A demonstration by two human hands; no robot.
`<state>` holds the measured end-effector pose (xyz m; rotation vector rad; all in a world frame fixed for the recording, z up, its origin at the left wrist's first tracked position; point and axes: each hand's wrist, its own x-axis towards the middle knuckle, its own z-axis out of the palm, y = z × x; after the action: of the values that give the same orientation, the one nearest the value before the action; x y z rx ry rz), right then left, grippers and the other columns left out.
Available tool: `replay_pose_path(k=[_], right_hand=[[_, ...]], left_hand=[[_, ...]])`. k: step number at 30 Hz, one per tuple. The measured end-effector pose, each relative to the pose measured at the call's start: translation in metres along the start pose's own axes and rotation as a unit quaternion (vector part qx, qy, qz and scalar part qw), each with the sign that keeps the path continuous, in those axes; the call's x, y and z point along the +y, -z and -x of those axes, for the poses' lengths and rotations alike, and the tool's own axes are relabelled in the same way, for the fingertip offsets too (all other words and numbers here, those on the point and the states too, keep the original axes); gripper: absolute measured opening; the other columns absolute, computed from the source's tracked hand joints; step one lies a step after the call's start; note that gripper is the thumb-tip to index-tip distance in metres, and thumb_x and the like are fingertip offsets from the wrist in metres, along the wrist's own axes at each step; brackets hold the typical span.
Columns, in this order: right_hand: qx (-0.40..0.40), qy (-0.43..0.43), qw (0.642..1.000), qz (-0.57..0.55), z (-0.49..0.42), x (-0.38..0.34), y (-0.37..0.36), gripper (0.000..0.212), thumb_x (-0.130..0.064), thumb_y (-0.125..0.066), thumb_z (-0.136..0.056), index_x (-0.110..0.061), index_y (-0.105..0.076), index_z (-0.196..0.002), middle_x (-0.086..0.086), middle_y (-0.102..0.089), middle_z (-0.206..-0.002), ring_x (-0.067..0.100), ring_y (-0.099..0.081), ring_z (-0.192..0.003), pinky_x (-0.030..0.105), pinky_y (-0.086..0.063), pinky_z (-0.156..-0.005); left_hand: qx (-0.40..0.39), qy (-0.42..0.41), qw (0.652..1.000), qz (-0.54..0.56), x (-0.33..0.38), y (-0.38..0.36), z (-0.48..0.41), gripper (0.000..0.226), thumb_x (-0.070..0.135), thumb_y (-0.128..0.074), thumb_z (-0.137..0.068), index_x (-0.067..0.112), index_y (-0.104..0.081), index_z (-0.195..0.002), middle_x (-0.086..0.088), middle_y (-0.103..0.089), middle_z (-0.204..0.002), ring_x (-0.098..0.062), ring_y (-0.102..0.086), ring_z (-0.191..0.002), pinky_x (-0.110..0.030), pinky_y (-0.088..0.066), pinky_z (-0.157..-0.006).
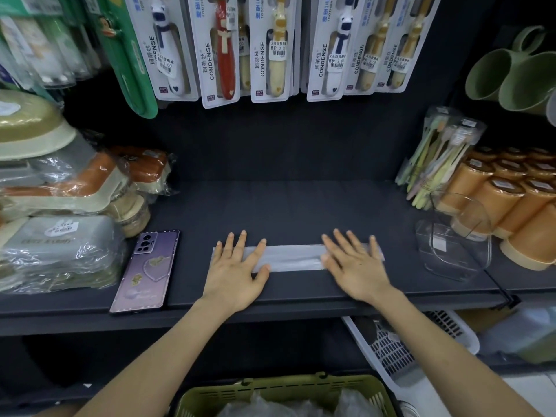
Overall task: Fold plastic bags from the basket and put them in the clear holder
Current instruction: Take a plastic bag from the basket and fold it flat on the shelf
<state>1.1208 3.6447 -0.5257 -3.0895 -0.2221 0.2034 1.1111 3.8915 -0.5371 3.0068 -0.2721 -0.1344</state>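
Left hand (pixel 237 272) and right hand (pixel 356 266) lie flat, fingers spread, pressing the folded plastic bag (pixel 293 257) strip beneath the fingers on the shelf (pixel 301 206). Risk: slick film springs open once pressure lifts. Clear holder (pixel 451 251) stands beyond the right fingertips.

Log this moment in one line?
left hand: flat on folded bag | right hand: flat on folded bag | clear holder: untouched, right | basket: below shelf

Looks like a shop, household-goods aisle. Packed toothbrushes (pixel 224 55) hung in rows w/ price stickers (pixel 278 49); shrink-wrapped boxes (pixel 60 245) stacked at left; identical orange cups (pixel 496 194) at right, green mugs (pixel 493 73) above, on dark shelf (pixel 285 206).
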Motion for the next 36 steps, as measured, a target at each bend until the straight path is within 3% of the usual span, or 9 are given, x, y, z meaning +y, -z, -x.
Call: replay_pose_path(k=[4,9,13,17,21,25,29,33,36], right_hand=[[-0.027,-0.004,0.999,-0.035,0.0,0.017,0.01,0.053,-0.047,-0.01,-0.103,-0.031,-0.01,-0.154,-0.007,-0.004,-0.162,0.013,0.003,-0.149,0.047,0.012,-0.118],[0.171,-0.044,0.982,-0.07,0.001,0.02,0.025,0.044,-0.029,-0.048,-0.098,-0.009,-0.051,-0.137,0.009,-0.056,-0.136,0.028,-0.049,-0.126,0.037,-0.022,-0.113],[0.063,-0.054,0.996,-0.039,0.009,0.022,0.033,0.037,-0.035,-0.059,-0.089,-0.017,-0.064,-0.121,0.005,-0.061,-0.117,0.027,-0.052,-0.112,0.034,-0.039,-0.094],[0.044,-0.037,0.992,-0.108,0.021,0.019,0.033,0.017,-0.026,-0.062,-0.084,-0.026,-0.062,-0.067,0.001,-0.066,-0.093,0.023,-0.059,-0.096,0.032,-0.046,-0.084],[0.038,-0.014,0.993,-0.114,0.038,0.012,0.024,0.017,-0.017,-0.055,-0.09,-0.013,-0.056,-0.073,0.007,-0.061,-0.091,0.024,-0.057,-0.09,0.032,-0.044,-0.076],[0.005,-0.004,0.984,-0.178,0.055,0.002,0.03,0.013,-0.01,-0.044,-0.095,-0.01,-0.044,-0.082,0.0,-0.048,-0.074,0.02,-0.047,-0.071,0.032,-0.032,-0.059],[-0.065,-0.051,0.942,-0.326,0.063,-0.004,0.041,0.021,-0.009,-0.044,-0.092,-0.015,-0.041,-0.072,-0.001,-0.041,-0.067,0.013,-0.037,-0.059,0.025,-0.03,-0.051],[-0.15,-0.127,0.888,-0.416,0.064,-0.005,0.047,0.023,-0.012,-0.049,-0.092,-0.014,-0.047,-0.069,-0.003,-0.035,-0.047,0.009,-0.031,-0.039,0.016,-0.025,-0.037],[-0.187,-0.155,0.799,-0.55,0.06,-0.004,0.052,0.023,-0.011,-0.056,-0.094,-0.01,-0.05,-0.072,0.005,-0.041,-0.053,0.008,-0.03,-0.034,0.015,-0.023,-0.034]], left_hand=[[-0.009,0.002,1.0,-0.015,0.0,0.002,0.0,0.061,0.06,-0.005,-0.095,0.038,0.004,-0.152,-0.007,0.011,-0.162,-0.026,0.014,-0.148,-0.04,0.012,-0.119],[-0.022,-0.027,0.999,-0.004,-0.005,0.005,0.0,0.083,0.068,0.012,-0.074,0.039,0.004,-0.152,-0.006,0.013,-0.161,-0.024,0.016,-0.148,-0.036,0.014,-0.117],[-0.045,-0.078,0.995,0.035,-0.015,0.015,-0.006,0.091,0.074,0.005,-0.068,0.039,-0.002,-0.152,-0.004,0.011,-0.161,-0.02,0.017,-0.147,-0.031,0.016,-0.115],[-0.009,-0.076,0.996,0.041,-0.02,0.024,-0.016,0.093,0.078,-0.017,-0.069,0.034,-0.018,-0.152,-0.006,-0.001,-0.162,-0.023,0.007,-0.149,-0.033,0.013,-0.116],[0.192,-0.112,0.972,0.071,0.001,0.026,-0.004,0.044,0.036,-0.059,-0.076,0.018,-0.071,-0.114,-0.016,-0.057,-0.132,-0.038,-0.052,-0.124,-0.045,-0.03,-0.111],[0.207,-0.223,0.938,0.164,0.039,0.015,0.027,0.04,0.038,-0.053,-0.079,0.014,-0.071,-0.106,-0.003,-0.066,-0.118,-0.023,-0.061,-0.109,-0.033,-0.048,-0.095],[0.127,-0.259,0.94,0.18,0.056,-0.003,0.038,0.057,0.047,-0.061,-0.081,0.019,-0.059,-0.129,0.006,-0.057,-0.133,-0.011,-0.049,-0.126,-0.02,-0.031,-0.105],[0.158,-0.243,0.937,0.193,0.061,-0.009,0.039,0.047,0.047,-0.053,-0.084,0.024,-0.064,-0.123,0.011,-0.065,-0.119,-0.011,-0.058,-0.112,-0.028,-0.046,-0.097],[0.191,-0.201,0.927,0.251,0.066,-0.009,0.038,0.028,0.035,-0.054,-0.092,0.027,-0.07,-0.114,0.016,-0.07,-0.108,-0.005,-0.062,-0.102,-0.026,-0.051,-0.087]])
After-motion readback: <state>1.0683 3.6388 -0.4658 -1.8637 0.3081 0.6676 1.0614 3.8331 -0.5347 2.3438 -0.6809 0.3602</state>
